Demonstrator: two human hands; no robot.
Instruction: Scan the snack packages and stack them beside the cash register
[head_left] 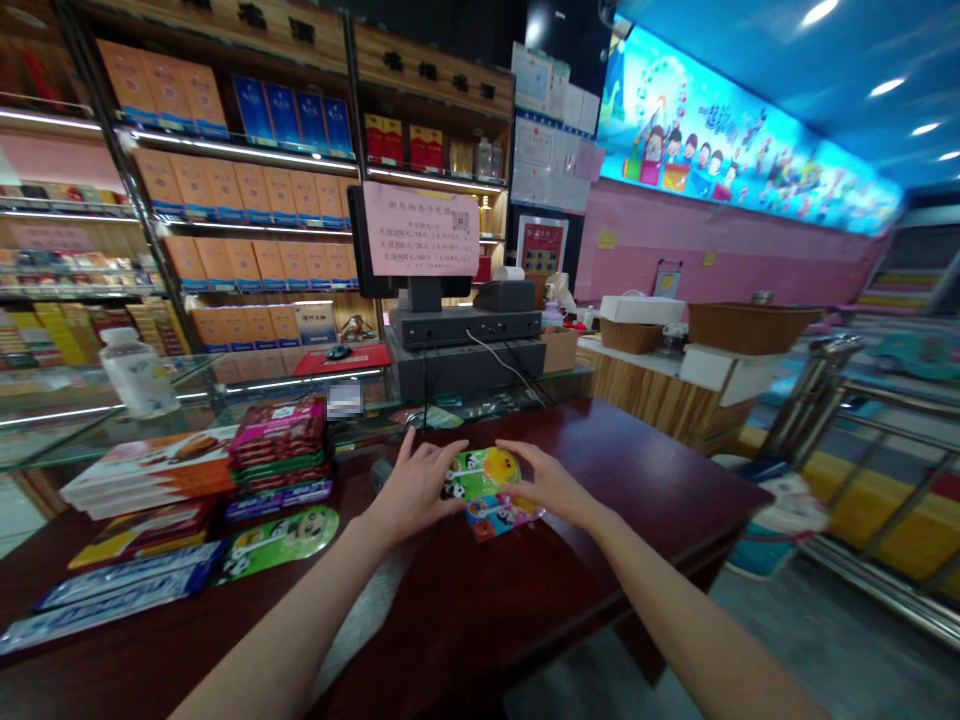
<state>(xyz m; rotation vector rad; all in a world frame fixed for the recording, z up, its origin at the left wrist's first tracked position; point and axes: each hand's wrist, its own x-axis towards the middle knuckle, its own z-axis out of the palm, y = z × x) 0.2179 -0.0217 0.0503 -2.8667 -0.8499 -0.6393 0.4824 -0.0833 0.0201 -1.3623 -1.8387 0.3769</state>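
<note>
The left hand (412, 490) and right hand (547, 484) stay apart, fingers spread on glossy panda-print packets (480, 478) on the dark red wooden desk (615, 450); uneven pressure could slide them.

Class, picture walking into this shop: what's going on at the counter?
A person stands at a dark wooden counter, with the left hand and right hand resting around colourful panda-printed packets. Stacks of wrapped snack packets lie further left on the counter, and a cash register stands behind.
</note>
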